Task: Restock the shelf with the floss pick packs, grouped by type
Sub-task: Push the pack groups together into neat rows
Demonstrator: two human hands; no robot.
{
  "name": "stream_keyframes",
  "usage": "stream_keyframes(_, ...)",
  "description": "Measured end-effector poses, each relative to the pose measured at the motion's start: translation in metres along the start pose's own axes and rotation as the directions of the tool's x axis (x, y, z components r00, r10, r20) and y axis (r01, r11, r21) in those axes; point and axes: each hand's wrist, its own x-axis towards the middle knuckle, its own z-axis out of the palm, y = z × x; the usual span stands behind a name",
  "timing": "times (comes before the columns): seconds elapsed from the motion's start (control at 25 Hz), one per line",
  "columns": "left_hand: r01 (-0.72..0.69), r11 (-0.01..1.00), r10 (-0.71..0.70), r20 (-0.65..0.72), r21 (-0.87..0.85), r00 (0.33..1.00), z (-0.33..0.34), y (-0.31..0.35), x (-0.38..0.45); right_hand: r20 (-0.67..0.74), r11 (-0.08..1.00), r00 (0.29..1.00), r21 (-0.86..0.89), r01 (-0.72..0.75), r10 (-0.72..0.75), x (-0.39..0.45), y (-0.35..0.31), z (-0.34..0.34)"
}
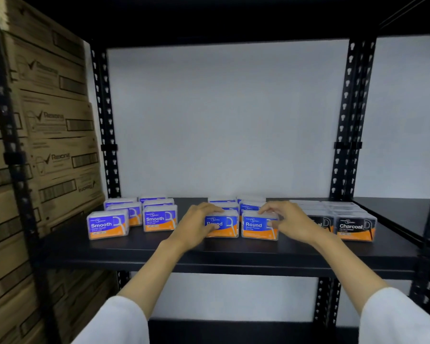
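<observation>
Rexona-printed cartons (57,115) far left, Smooth packs (157,218) on the black shelf (134,247), left hand (196,225) curled round one front Round pack (222,225), right hand (287,223) pinching the neighbouring Round pack (256,225), Charcoal packs (353,227) rightmost.

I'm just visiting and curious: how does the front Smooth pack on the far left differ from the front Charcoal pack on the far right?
The Smooth pack has a blue label over an orange band; the Charcoal pack has a black label over orange. The Smooth pack stands ahead of its neighbour in its row; the Charcoal pack sits level with its neighbour. Both are clear boxes of similar size, upright, facing front on the black shelf, and neither is touched by a hand.
</observation>
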Motion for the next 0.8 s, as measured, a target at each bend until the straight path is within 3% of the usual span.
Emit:
stream_keyframes(0.32,-0.014,0.998,0.014,0.016,-0.053,1.0,-0.009,0.001,0.016,-0.027,0.985,0.999,0.169,-0.035,0.04,0.014,-0.002,-0.001)
stream_keyframes(0.56,0.121,0.97,-0.092,0.144,-0.211,0.985,-0.016,0.012,0.052,-0.012,0.994,0.994,0.046,-0.104,0.104,0.059,0.001,-0.005)
stream_keyframes(0.8,0.204,0.966,-0.151,0.288,-0.161,0.946,-0.013,0.001,0.066,0.102,0.99,0.985,0.011,-0.142,0.14,0.074,0.016,-0.006)
